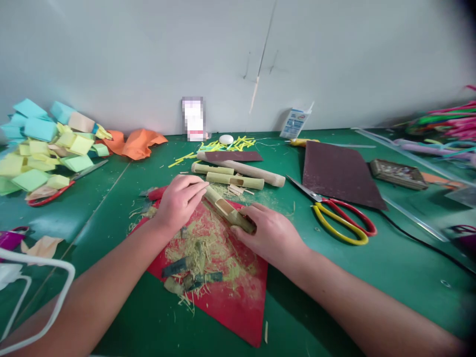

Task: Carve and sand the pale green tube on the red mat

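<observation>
A pale green bamboo tube (pixel 224 207) with a rectangular slot cut in its side lies slanted over a red sheet (pixel 243 317). My right hand (pixel 273 232) is closed round its near end. At the far end, the fingers of my left hand (pixel 181 198) are pressed together against the tube; whether they also pinch something small is hidden. Bamboo shavings (pixel 201 243) and dark bits of peel (pixel 176 267) cover the sheet. Beyond my hands lie two more bamboo pieces, one slotted (pixel 256 183) and one partly behind it (pixel 215 169).
Red-and-yellow-handled scissors (pixel 345 220) lie right, beside dark sandpaper (pixel 334 173). Behind the bamboo are a pale rod (pixel 256 171) and a sandpaper strip (pixel 238 156). Folded paper pieces (pixel 44 148) are heaped left, near orange paper (pixel 141 144). A phone (pixel 194 119) and a carton (pixel 295 123) stand at the wall.
</observation>
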The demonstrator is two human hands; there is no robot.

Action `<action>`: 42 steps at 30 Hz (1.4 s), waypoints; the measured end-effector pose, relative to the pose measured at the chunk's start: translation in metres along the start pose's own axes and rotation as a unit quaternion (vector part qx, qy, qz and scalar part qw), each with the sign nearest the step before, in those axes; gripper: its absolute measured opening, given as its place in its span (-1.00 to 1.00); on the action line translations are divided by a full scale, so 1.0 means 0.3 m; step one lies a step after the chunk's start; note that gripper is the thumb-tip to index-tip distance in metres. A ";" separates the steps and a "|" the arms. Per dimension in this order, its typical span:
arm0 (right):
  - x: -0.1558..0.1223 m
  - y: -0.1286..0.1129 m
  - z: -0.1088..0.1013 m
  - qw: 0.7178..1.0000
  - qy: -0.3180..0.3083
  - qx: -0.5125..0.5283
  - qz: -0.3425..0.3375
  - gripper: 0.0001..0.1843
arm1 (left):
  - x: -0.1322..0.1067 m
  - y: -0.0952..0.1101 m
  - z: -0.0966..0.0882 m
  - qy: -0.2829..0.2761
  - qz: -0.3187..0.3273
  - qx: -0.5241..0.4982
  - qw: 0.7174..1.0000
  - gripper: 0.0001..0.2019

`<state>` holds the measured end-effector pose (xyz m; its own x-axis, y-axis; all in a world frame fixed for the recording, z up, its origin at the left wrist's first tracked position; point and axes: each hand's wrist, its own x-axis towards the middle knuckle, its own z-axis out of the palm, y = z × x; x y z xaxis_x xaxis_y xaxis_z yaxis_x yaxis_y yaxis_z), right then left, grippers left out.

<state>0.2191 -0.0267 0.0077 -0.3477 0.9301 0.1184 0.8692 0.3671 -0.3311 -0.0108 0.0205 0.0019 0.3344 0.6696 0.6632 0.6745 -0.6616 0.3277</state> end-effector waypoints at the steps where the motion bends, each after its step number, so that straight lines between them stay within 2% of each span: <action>1: 0.000 0.001 0.002 1.000 0.001 0.003 -0.002 -0.80 | 0.004 0.000 0.002 -0.015 0.023 0.021 0.999 -0.79; 3: 0.000 0.004 0.008 1.000 0.004 0.008 -0.005 -0.80 | 0.007 -0.001 0.014 -0.041 0.048 0.037 0.997 -0.81; 9: 0.000 0.007 0.023 0.999 0.028 0.024 -0.015 -0.85 | -0.008 0.003 0.052 -0.084 0.082 -0.016 0.993 -0.81; 14: -0.002 0.003 0.023 0.999 0.029 0.015 -0.019 -0.83 | -0.009 -0.004 0.045 -0.077 0.078 0.027 0.994 -0.79; 17: -0.005 0.003 0.023 0.999 0.029 0.017 -0.022 -0.85 | -0.008 -0.001 0.044 -0.105 0.109 0.028 0.988 -0.78; 21: -0.005 0.004 0.024 0.999 0.036 0.014 -0.019 -0.83 | -0.007 0.008 0.054 -0.083 0.105 0.038 0.990 -0.77; 26: -0.005 -0.005 0.018 0.999 0.032 0.014 -0.012 -0.84 | -0.006 0.011 0.060 -0.096 0.106 0.020 0.990 -0.80; 32: 0.002 -0.009 0.000 0.999 0.029 0.037 0.004 -0.83 | 0.003 0.002 0.034 -0.004 0.006 -0.025 1.000 -0.80; 35: 0.010 -0.002 -0.012 0.991 0.015 0.125 0.035 -0.80 | 0.004 0.026 0.027 0.060 -0.085 -0.086 0.991 -0.78; 38: 0.011 -0.005 -0.022 0.959 -0.026 0.276 0.059 -0.73 | 0.003 0.050 0.031 0.107 -0.185 -0.190 0.958 -0.74; 42: 0.005 -0.023 -0.028 0.919 -0.064 0.383 0.068 -0.69 | -0.002 0.070 0.035 0.126 -0.288 -0.340 0.886 -0.71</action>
<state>0.2157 -0.0278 0.0180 -0.3351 0.9397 -0.0679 0.4216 0.0850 -0.9028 0.0100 0.0096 0.0013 -0.1510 0.9226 0.3551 0.1036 -0.3425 0.9338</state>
